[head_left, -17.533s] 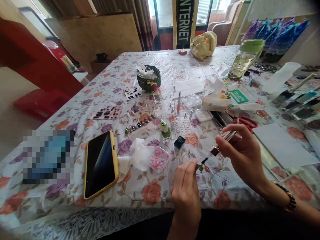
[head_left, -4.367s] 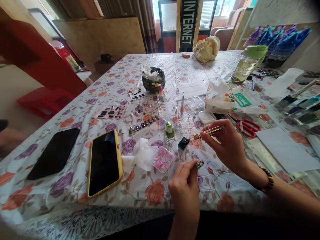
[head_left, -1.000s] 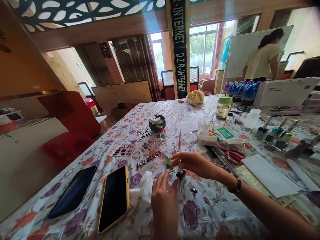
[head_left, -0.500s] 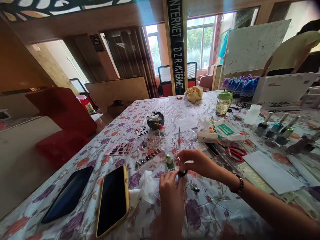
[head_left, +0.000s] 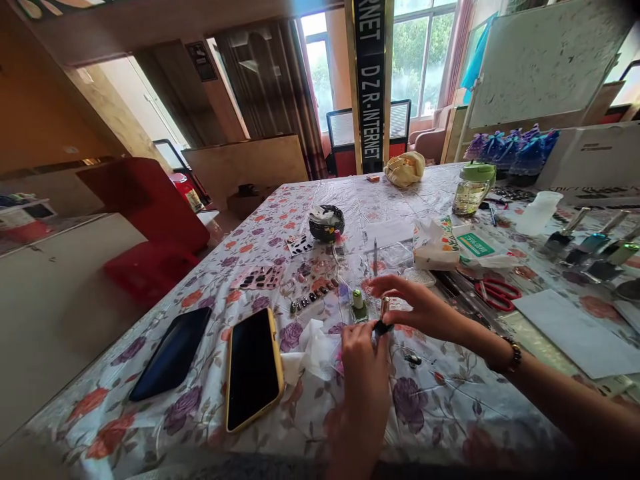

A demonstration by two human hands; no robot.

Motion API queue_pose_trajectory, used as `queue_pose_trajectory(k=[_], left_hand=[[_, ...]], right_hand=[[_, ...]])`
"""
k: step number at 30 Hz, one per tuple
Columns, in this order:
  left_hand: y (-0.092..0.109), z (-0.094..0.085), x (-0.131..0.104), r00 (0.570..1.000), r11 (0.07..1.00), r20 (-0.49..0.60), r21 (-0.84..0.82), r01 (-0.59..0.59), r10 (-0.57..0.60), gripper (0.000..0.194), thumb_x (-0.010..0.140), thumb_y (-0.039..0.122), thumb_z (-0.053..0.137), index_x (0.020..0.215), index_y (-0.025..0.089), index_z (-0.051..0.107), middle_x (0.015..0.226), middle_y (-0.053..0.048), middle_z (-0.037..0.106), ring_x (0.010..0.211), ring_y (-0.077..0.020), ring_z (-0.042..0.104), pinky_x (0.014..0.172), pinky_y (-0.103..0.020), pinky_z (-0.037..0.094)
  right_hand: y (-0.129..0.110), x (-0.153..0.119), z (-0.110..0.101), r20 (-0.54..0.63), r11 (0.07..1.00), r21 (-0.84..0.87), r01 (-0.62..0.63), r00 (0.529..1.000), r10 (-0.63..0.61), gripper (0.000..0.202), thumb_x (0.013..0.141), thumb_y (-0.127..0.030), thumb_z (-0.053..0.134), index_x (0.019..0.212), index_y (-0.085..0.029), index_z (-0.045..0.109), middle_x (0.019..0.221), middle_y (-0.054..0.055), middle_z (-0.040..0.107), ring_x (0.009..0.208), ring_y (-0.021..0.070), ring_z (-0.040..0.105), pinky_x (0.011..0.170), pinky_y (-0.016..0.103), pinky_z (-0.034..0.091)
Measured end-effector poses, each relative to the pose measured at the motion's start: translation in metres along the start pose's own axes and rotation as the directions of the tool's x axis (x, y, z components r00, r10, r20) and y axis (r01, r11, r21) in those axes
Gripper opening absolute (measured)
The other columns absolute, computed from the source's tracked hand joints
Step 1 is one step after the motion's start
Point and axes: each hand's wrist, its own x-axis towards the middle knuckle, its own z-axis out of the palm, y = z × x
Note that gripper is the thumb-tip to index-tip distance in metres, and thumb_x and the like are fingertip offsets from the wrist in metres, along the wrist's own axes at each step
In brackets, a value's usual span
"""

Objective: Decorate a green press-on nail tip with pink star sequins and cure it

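Observation:
In the head view my left hand (head_left: 364, 343) is closed around a small dark nail polish bottle (head_left: 383, 327), held upright just above the table. My right hand (head_left: 415, 303) reaches in from the right. Its fingers are spread about the bottle's shiny cap (head_left: 385, 306), the thumb close to the cap's base. Just behind my left hand stands a green nail polish bottle (head_left: 358, 305). A row of painted nail tips (head_left: 315, 295) lies to its left. Crumpled white tissue (head_left: 316, 350) is beside my left wrist. One dark, glossy small piece (head_left: 413, 359) lies below my right hand.
Two phones, one black (head_left: 173, 353) and one yellow-cased (head_left: 254, 370), lie left on the flowered tablecloth. Behind are a black basket (head_left: 326, 225) and a tissue pack (head_left: 434, 245). Red-handled scissors (head_left: 497, 293), a white sheet (head_left: 577, 332) and several polish bottles (head_left: 583, 240) occupy the right.
The view has swung, so the table contents appear shifted right. My right hand's fingers have spread apart at the cap. My left hand still holds the bottle.

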Motion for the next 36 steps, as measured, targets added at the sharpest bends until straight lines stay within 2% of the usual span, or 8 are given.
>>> queue_pose_trajectory(k=[4,7,12,18,24,27,30,36], left_hand=[[0.001,-0.001,-0.001,1.000,1.000,0.009,-0.011,0.004,-0.004,0.019,0.077,0.014,0.058,0.094,0.016,0.065,0.088,-0.008,0.065,0.088,-0.0220,0.057,0.076,-0.035,0.047],[0.001,-0.001,-0.001,1.000,1.000,0.021,-0.009,0.007,-0.007,0.019,0.078,0.015,0.057,0.095,0.016,0.064,0.087,-0.008,0.064,0.087,-0.0222,0.057,0.075,-0.036,0.047],[-0.002,0.002,0.000,1.000,1.000,0.028,-0.001,0.003,-0.002,0.019,0.078,0.016,0.056,0.096,0.014,0.064,0.087,-0.009,0.064,0.088,-0.0234,0.057,0.078,-0.037,0.046],[-0.002,0.002,0.000,0.999,0.999,0.038,-0.006,-0.033,0.033,0.019,0.078,0.015,0.058,0.096,0.015,0.063,0.087,-0.008,0.065,0.089,-0.0232,0.056,0.077,-0.036,0.047],[-0.005,0.005,0.002,0.999,0.999,0.025,-0.008,-0.044,0.044,0.019,0.078,0.016,0.057,0.096,0.016,0.062,0.087,-0.007,0.064,0.089,-0.0227,0.056,0.078,-0.038,0.046],[-0.005,0.008,0.002,0.999,0.999,0.014,-0.004,-0.039,0.039,0.018,0.078,0.015,0.057,0.096,0.015,0.062,0.088,-0.008,0.064,0.089,-0.0233,0.055,0.078,-0.039,0.046],[-0.003,0.008,0.002,0.997,0.997,0.021,-0.012,-0.070,0.070,0.015,0.078,0.014,0.056,0.092,0.016,0.062,0.087,-0.007,0.064,0.089,-0.0225,0.055,0.077,-0.037,0.046],[-0.005,0.008,0.003,0.995,0.995,-0.010,-0.014,-0.099,0.099,0.015,0.077,0.013,0.058,0.091,0.017,0.062,0.087,-0.006,0.064,0.088,-0.0222,0.055,0.076,-0.036,0.047]], right_hand=[[-0.001,0.001,0.001,0.105,0.997,0.052,-0.056,0.993,0.051,0.032,0.081,-0.027,0.057,0.112,-0.018,0.053,0.096,0.006,0.066,0.087,0.0153,0.063,0.077,0.032,0.052],[0.002,0.002,0.002,-0.012,0.998,-0.002,-0.058,0.998,0.058,0.034,0.071,-0.027,0.069,0.102,-0.018,0.058,0.081,0.002,0.064,0.077,0.0145,0.062,0.079,0.034,0.051],[-0.005,0.001,0.000,0.015,1.000,0.004,-0.026,1.000,0.026,0.032,0.076,-0.030,0.063,0.106,-0.019,0.060,0.108,0.007,0.061,0.103,0.0183,0.056,0.094,0.036,0.043],[-0.011,0.000,0.002,-0.005,0.995,-0.006,-0.103,0.995,0.103,0.016,0.074,-0.029,0.065,0.082,-0.015,0.061,0.080,0.003,0.064,0.073,0.0131,0.060,0.074,0.030,0.051],[-0.009,0.000,0.000,0.039,0.999,-0.037,-0.008,0.999,0.009,0.028,0.077,-0.030,0.062,0.102,-0.017,0.058,0.105,0.007,0.060,0.102,0.0164,0.054,0.091,0.032,0.043],[-0.012,-0.001,-0.001,0.135,0.997,0.022,-0.069,0.989,0.065,0.023,0.083,-0.029,0.054,0.099,-0.015,0.061,0.096,0.007,0.064,0.091,0.0148,0.060,0.081,0.030,0.048],[-0.011,-0.001,0.001,0.042,0.995,0.015,-0.102,0.994,0.101,0.016,0.075,-0.029,0.064,0.081,-0.014,0.062,0.076,0.003,0.064,0.070,0.0122,0.060,0.068,0.027,0.050],[-0.009,-0.005,0.001,0.020,0.997,0.011,-0.073,0.997,0.072,0.022,0.075,-0.028,0.063,0.094,-0.016,0.063,0.094,0.005,0.064,0.089,0.0147,0.059,0.083,0.029,0.047]])
